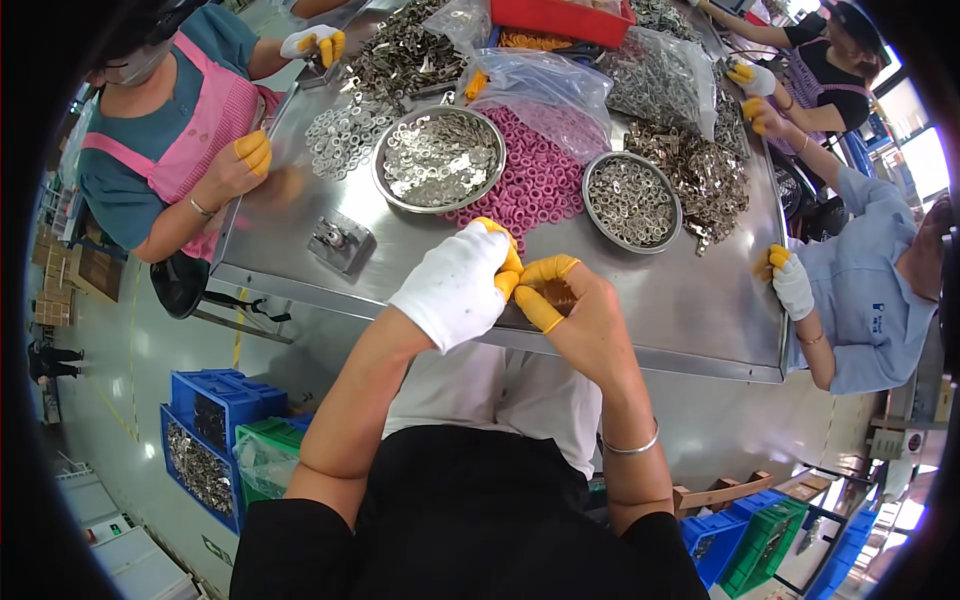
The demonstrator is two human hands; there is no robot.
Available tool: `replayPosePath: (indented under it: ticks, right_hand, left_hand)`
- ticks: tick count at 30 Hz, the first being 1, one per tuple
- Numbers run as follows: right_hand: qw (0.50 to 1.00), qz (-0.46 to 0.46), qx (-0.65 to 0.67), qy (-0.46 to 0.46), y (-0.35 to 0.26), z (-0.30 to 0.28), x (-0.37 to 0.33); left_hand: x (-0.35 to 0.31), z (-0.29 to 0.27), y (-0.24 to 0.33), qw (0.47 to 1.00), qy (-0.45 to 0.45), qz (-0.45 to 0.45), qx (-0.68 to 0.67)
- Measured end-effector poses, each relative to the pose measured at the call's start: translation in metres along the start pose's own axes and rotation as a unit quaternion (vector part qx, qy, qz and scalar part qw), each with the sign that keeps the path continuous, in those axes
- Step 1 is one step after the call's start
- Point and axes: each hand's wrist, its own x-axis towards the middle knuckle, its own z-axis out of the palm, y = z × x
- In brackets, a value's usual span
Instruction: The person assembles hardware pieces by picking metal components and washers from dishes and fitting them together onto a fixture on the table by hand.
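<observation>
My left hand (458,282), in a white glove with yellow fingertips, is closed just above the table's front edge. Beside it, my right hand (578,312) is bare except for yellow finger covers, its thumb and forefinger curled together. The fingertips of both hands meet; whatever they pinch is too small and hidden to make out. Just beyond them spreads a heap of pink rings (527,165). A round metal tray (378,178) of flat shiny metal pieces stands left of the heap, and a smaller round tray (602,226) of small metal rings stands to its right.
On the steel table (450,235) a small metal fixture (341,245) stands to the left. Piles of metal parts (705,180), plastic bags (545,85) and a red bin (560,18) lie farther back. Co-workers sit at both sides. Blue crates (205,440) stand on the floor.
</observation>
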Motion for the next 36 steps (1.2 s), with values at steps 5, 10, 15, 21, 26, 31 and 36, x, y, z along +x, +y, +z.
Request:
replayPosePath:
  ticks: [5,10,15,21,26,31,36]
  right_hand:
    - [1.0,0.024,0.015,0.003,-0.008,0.002,0.0]
    - [1.0,0.015,0.0,0.01,-0.005,0.001,-0.004]
    - [0.996,-0.054,-0.062,0.018,-0.003,0.002,-0.01]
    - [0.976,-0.148,-0.158,0.032,-0.002,0.004,-0.008]
    - [0.97,-0.147,-0.186,0.044,0.002,0.008,-0.01]
    - [0.98,-0.126,-0.156,0.007,-0.002,0.006,-0.007]
    - [0.948,-0.223,-0.217,0.072,-0.004,0.021,0.002]
  left_hand:
    - [0.008,-0.005,-0.002,0.999,-0.046,0.007,0.014]
    - [0.004,0.004,-0.001,0.999,-0.034,-0.002,0.021]
    - [-0.007,0.024,-0.012,0.989,0.024,-0.005,-0.147]
    - [-0.016,0.013,-0.01,0.892,0.134,-0.044,-0.429]
    - [-0.024,-0.026,-0.038,0.918,0.39,-0.021,0.074]
    - [-0.063,-0.04,-0.107,0.878,0.376,-0.221,0.198]
    - [-0.061,-0.016,-0.072,0.898,0.315,-0.252,0.176]
